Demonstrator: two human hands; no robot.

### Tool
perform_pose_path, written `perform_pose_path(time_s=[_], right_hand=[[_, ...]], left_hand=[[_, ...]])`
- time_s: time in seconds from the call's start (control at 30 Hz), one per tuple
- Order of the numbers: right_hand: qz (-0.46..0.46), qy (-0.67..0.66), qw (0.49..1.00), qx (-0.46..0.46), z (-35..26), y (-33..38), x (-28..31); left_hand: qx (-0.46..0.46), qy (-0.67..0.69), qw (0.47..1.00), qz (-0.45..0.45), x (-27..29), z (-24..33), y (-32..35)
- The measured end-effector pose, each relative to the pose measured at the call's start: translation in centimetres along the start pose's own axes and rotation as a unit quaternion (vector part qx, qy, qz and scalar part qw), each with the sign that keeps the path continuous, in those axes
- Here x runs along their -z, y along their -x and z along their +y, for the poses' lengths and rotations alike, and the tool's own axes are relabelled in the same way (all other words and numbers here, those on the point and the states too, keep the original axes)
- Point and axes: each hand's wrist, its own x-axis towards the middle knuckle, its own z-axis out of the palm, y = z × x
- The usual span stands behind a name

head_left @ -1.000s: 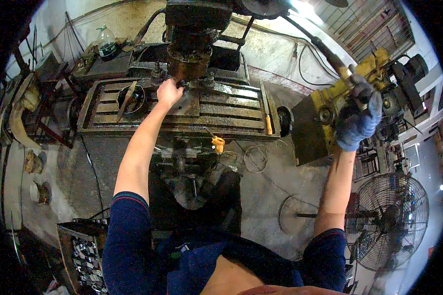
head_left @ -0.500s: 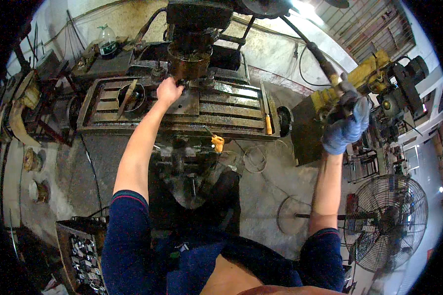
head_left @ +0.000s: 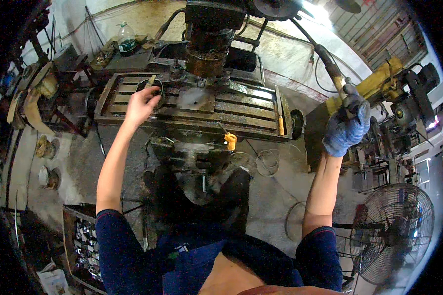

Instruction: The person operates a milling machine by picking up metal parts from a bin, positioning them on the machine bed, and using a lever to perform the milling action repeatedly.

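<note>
My bare left hand (head_left: 142,104) is over the left part of the slotted machine table (head_left: 251,114), fingers bent at a dark round bowl (head_left: 161,87). A light wooden stick (head_left: 151,79) pokes out above the fingers; the hand hides its lower part, so how firmly it is held is unclear. My right hand (head_left: 347,130), in a blue-grey glove, is wrapped round a long lever (head_left: 335,73) at the right. Above the middle of the table hangs the machine's round spindle head (head_left: 205,59). A flat plate (head_left: 196,100) lies on the slots below it.
A yellow-handled file (head_left: 281,123) lies along the table's right end. An orange-yellow handle (head_left: 230,141) projects at the front edge. A large fan (head_left: 391,233) stands at lower right. A box of metal parts (head_left: 86,248) is at lower left. A plastic bottle (head_left: 126,40) stands behind.
My left hand has left the plate under the spindle head and moved left to the bowl and stick. My right hand stays on the lever. The whole view has shifted slightly.
</note>
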Motion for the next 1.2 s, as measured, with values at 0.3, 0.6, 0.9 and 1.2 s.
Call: perform_pose_path(time_s=[0.3, 0.6, 0.9, 1.2], right_hand=[[0.01, -0.041, 0.999, -0.014, 0.1, -0.1, -0.3], [0.038, -0.098, 0.994, -0.025, -0.4, -0.4, -1.2], [0.033, -0.019, 0.999, -0.034, -0.5, 0.0, -0.9], [0.039, -0.073, 0.996, -0.015, -0.3, 0.1, -1.3]], left_hand=[[-0.021, -0.35, 0.932, 0.093, 3.4, -4.1, 3.4], [0.046, -0.078, 0.98, 0.175, 1.9, -7.3, 2.1], [0.05, 0.0, 0.994, 0.1, -7.5, -3.1, -2.2], [0.051, -0.056, 0.994, 0.083, -11.3, -0.7, -4.1]])
